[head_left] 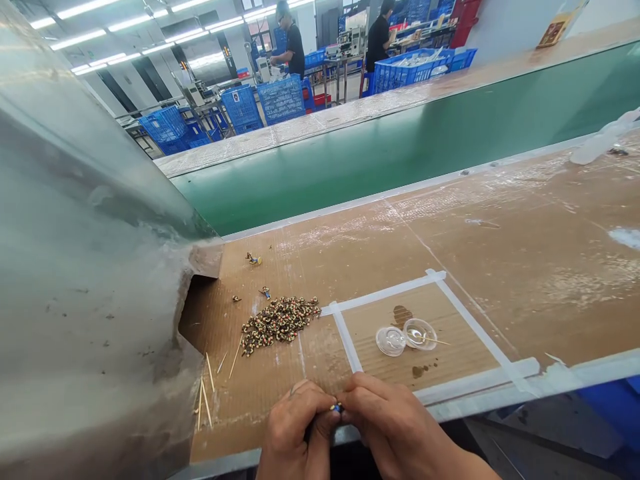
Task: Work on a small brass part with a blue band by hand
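Observation:
At the table's near edge, my left hand point(299, 427) and my right hand point(383, 417) meet, fingertips pinched together. Between them they grip a tiny painted figurine point(337, 407), of which only a blue and yellow bit shows; the fingers cover the rest. Beyond my left hand lies a heap of small dark, cream and red painted parts point(283, 321). A blue figure point(265, 293) and another with a yellow base point(254, 259) sit behind the heap. Past my right hand is a small clear plastic cup point(420, 335) with its lid point(391, 341) and a wooden toothpick point(435, 341) across it.
Several wooden sticks point(206, 393) lie left, beside a large metal housing point(100, 280). White tape point(350, 337) frames a patch of the cardboard-covered table point(340, 253). A green conveyor belt point(320, 173) runs behind it. Farther back are blue crates point(283, 99) and two people point(293, 43).

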Demonstrator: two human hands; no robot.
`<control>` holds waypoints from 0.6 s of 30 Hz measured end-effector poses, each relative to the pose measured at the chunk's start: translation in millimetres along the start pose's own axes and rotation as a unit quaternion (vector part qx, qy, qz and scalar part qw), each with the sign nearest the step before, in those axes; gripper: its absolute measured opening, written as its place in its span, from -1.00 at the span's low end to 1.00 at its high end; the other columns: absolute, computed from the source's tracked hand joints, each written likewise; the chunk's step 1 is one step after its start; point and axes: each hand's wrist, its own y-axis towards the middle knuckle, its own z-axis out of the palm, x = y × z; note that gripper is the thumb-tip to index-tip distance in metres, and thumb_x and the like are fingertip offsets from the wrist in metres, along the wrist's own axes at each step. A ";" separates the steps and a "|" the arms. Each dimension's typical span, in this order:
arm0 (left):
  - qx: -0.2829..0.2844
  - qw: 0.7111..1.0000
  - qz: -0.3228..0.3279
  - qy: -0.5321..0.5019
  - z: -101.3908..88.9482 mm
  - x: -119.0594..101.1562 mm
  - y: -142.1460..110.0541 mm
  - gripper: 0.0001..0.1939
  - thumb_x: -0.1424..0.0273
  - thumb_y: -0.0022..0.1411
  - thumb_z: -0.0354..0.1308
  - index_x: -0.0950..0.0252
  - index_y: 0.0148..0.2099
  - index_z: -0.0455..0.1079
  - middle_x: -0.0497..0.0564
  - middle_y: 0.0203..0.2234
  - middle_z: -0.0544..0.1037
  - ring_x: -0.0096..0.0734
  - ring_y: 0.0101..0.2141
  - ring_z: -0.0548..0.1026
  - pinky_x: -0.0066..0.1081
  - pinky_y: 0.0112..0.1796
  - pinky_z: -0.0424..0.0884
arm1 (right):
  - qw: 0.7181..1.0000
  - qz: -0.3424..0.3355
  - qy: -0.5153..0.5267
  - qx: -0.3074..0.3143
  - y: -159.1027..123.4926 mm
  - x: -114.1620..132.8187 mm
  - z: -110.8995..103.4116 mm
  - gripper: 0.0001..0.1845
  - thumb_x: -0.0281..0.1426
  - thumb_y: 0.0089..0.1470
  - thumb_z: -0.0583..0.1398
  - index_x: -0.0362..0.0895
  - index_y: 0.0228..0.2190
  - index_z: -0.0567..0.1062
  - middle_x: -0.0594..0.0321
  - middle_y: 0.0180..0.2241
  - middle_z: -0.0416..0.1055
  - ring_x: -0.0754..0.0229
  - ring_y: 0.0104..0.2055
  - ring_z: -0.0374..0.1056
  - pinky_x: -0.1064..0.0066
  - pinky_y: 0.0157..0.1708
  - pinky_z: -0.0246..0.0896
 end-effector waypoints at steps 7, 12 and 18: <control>0.009 1.000 -0.003 0.002 0.6 2.7 -0.7 -0.83 0.58 0.38 0.09 0.18 -0.18 0.39 -0.12 -0.47 0.51 -0.47 -0.46 0.46 -0.50 -0.38 0.36 | 1.000 0.001 0.005 -0.001 3.2 1.7 -1.5 -0.70 -0.58 0.29 -0.04 -0.10 -0.32 0.44 0.22 -0.39 0.42 0.22 -0.41 0.34 0.43 -0.43 0.17; -0.001 1.000 -0.004 -0.004 -0.2 2.2 0.0 -0.84 0.56 0.39 0.10 0.18 -0.18 0.41 -0.12 -0.47 0.51 -0.48 -0.46 0.47 -0.51 -0.39 0.35 | 1.000 -0.001 0.021 -0.010 1.1 2.4 -1.7 -0.73 -0.56 0.31 -0.01 -0.09 -0.30 0.43 0.24 -0.38 0.41 0.21 -0.39 0.34 0.43 -0.41 0.18; -0.008 0.997 -0.073 0.000 2.5 2.1 -7.4 -0.78 0.27 0.51 0.06 0.12 -0.25 0.42 -0.15 -0.46 0.56 -0.44 -0.44 0.53 -0.47 -0.35 0.43 | 0.999 -0.019 0.031 -0.021 5.4 -6.3 5.9 -0.80 -0.45 0.37 0.01 -0.07 -0.25 0.41 0.20 -0.37 0.43 0.18 -0.35 0.36 0.40 -0.38 0.24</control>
